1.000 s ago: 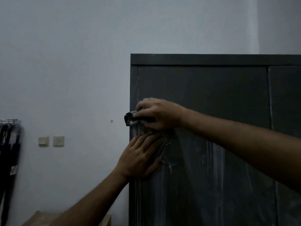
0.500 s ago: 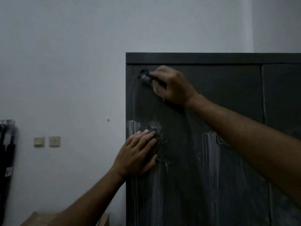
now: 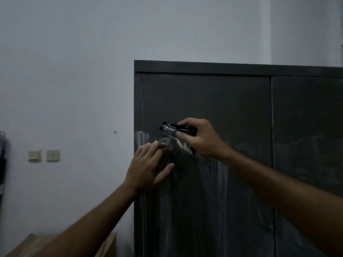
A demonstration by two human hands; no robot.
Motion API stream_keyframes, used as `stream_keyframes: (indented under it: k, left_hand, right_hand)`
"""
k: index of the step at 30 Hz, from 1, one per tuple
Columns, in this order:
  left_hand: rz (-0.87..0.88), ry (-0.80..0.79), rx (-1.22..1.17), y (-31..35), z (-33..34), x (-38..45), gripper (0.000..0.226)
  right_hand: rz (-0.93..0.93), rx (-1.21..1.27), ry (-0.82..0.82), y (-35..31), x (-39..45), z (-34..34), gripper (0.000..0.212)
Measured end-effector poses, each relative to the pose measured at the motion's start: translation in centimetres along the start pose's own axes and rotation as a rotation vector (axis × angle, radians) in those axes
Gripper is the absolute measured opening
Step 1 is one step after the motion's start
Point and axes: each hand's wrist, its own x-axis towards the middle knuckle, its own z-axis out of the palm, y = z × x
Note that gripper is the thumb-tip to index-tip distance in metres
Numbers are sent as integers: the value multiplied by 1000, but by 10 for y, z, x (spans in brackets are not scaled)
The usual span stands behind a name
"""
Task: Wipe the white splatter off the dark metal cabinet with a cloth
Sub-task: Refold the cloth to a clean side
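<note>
The dark metal cabinet (image 3: 213, 93) fills the right half of the view, its left door facing me. White splatter (image 3: 143, 137) smears the door's left edge, and pale streaks (image 3: 220, 169) run down below the hands. My right hand (image 3: 201, 139) grips a bunched dark cloth (image 3: 168, 129) and holds it against the door at mid height. My left hand (image 3: 148, 166) lies flat on the door just below and left of the cloth, fingers straight, thumb spread.
A pale wall stands to the left with two switch plates (image 3: 44, 155). A dark object (image 3: 2, 160) hangs at the far left edge. A cardboard box (image 3: 27, 245) sits low beside the cabinet. A second cabinet door (image 3: 308, 117) is at the right.
My right hand rose with the cloth to the door's top left corner, then came back down to mid height beside my left hand. My left hand stayed flat on the door.
</note>
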Motion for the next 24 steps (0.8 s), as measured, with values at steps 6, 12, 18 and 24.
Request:
stream_keyframes:
  k: [6, 12, 18, 24]
  left_hand:
    - [-720, -125, -1021, 70, -34, 30, 64]
    - [-805, -148, -1255, 75, -48, 29, 21]
    - [-1085, -197, -1415, 80, -62, 22, 24]
    - [-1082, -292, -1554, 82, -70, 10, 42]
  right_hand:
    - [274, 307, 103, -6, -45, 13, 10]
    - [436, 575, 181, -11, -66, 18, 13]
    - [568, 513, 198, -9, -73, 13, 16]
    - [619, 476, 163, -19, -74, 14, 27]
